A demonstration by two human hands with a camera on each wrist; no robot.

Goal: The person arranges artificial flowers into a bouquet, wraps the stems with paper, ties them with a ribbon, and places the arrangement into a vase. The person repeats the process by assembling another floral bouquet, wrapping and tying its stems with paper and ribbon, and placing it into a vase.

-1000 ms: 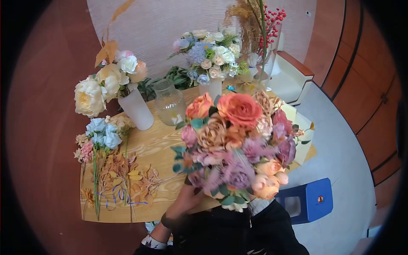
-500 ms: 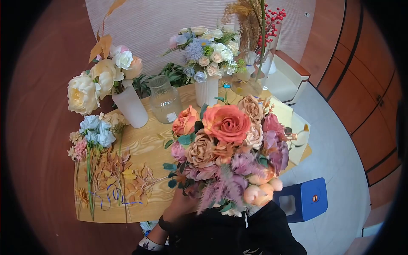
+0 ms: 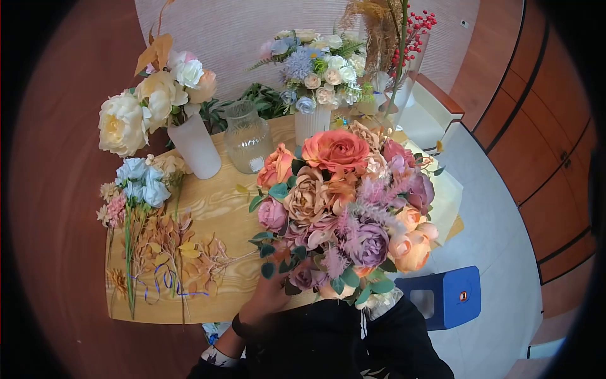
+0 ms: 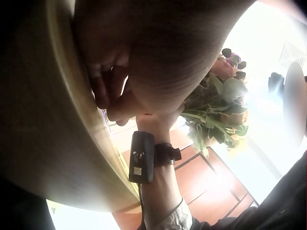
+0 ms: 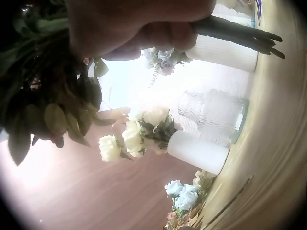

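A large round bouquet (image 3: 334,196) of coral, mauve, brown and peach flowers covers the middle of the head view. My right hand (image 5: 129,28) grips its bundled dark stems (image 5: 240,36), whose ends poke out past the fist toward the wooden table (image 5: 276,120). Blooms hide that hand in the head view. My left hand (image 3: 273,292) is low beside the bouquet's left side, at the near table edge. In the left wrist view its fingers (image 4: 100,88) are loosely bent close to the tabletop, with nothing seen between them.
Cream flowers stand in a white vase (image 3: 194,146), beside a clear glass jar (image 3: 247,142) and a ribbed white vase (image 3: 313,125). Blue flowers (image 3: 142,180), dried leafy sprigs (image 3: 170,243) and blue ribbon (image 3: 165,278) lie at left. A blue stool (image 3: 449,297) stands on the floor.
The bouquet first shifts left and toward me, then tips, showing more of its purple and peach flowers. My left hand stays near the table edge. The head view shifts slightly.
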